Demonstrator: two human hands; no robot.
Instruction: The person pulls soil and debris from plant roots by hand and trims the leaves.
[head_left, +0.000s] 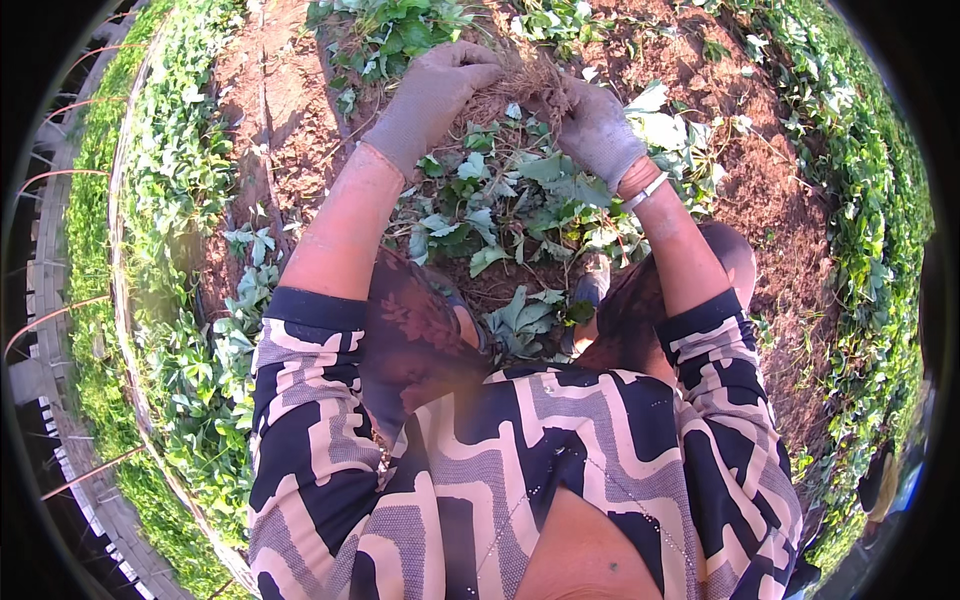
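A clump of thin brown roots with soil clinging to it (531, 84) is held up between my gloved hands. My left hand (435, 101) pinches its left side, thumb and fingers together. On the clump's right, my right hand (598, 127) is closed around it, with its fingertips partly hidden by soil and roots. Both gloves are greyish and dirty. Just below the hands lie green lobed leaves and stems, apparently strawberry plants (487, 199). Whether any of these leaves join the held roots, I cannot tell.
Bare reddish soil (787, 217) runs along the right, and a thin dark line, perhaps a drip hose (264, 112), along the left. Leafy rows (870, 187) border both sides. More plants (405, 34) grow ahead. Thin curved hoops (64, 176) stand at far left. My shoe (592, 285) is among leaves.
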